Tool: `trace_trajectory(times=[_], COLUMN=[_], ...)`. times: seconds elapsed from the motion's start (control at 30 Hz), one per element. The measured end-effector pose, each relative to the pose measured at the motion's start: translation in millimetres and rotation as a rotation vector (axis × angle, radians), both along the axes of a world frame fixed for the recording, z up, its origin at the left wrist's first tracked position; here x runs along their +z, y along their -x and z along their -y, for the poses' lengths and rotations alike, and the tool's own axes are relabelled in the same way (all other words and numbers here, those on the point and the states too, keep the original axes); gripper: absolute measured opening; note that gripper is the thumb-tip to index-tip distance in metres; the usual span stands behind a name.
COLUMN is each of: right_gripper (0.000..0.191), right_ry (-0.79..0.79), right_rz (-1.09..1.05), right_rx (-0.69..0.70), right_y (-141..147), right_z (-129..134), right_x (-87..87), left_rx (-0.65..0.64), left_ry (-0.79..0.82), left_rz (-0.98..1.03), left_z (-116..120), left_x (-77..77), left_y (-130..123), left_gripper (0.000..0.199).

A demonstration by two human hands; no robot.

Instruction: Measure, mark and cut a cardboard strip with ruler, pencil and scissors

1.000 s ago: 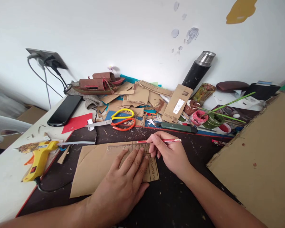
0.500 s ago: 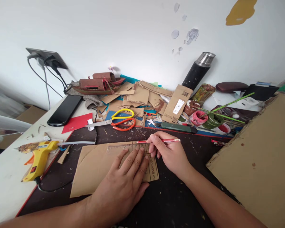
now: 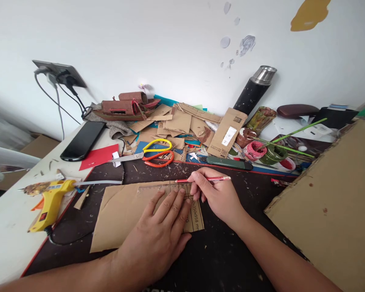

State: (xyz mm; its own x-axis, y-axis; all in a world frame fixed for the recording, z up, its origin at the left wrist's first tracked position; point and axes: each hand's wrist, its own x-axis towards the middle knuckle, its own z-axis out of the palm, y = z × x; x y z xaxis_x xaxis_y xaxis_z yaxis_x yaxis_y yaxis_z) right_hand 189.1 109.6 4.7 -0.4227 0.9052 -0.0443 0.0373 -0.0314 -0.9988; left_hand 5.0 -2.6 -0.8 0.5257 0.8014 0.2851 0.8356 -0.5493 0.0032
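A piece of brown cardboard (image 3: 118,215) with printed text at its right end lies on the dark mat. Along its upper edge rests a clear ruler (image 3: 146,189). My left hand (image 3: 161,235) lies with fingers spread over the ruler and cardboard, pressing on them. My right hand (image 3: 215,194) is closed on a red pencil (image 3: 182,181), whose tip is at the cardboard's top edge, beside the ruler. The pencil points left and lies nearly flat.
A yellow glue gun (image 3: 53,207) and black phone (image 3: 82,141) are at left. Scissors (image 3: 158,152), a green cutter (image 3: 226,163), cardboard scraps (image 3: 179,121) and paint jars (image 3: 255,150) lie behind. A large cardboard sheet (image 3: 331,202) stands at right.
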Motion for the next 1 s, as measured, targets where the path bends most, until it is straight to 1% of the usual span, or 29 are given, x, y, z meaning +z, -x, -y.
trace_trajectory(times=[0.3, 0.53, 1.0], right_gripper=[0.046, 0.048, 0.046], right_ry=[0.024, 0.015, -0.004], right_rz=[-0.036, -0.023, -0.01], right_rx=[-0.014, -0.013, -0.003], right_y=[-1.0, -0.8, -0.7], right_z=[0.6, 1.1, 0.0], right_x=[1.2, 3.3, 0.8], left_rx=[0.003, 0.003, -0.001], left_ry=[0.002, 0.021, 0.022], left_rz=[-0.001, 0.002, 0.005], left_z=[-0.3, 0.6, -0.5], left_x=[0.0, -0.3, 1.0], left_y=[-0.3, 0.5, -0.3], left_gripper=[0.057, 0.059, 0.059])
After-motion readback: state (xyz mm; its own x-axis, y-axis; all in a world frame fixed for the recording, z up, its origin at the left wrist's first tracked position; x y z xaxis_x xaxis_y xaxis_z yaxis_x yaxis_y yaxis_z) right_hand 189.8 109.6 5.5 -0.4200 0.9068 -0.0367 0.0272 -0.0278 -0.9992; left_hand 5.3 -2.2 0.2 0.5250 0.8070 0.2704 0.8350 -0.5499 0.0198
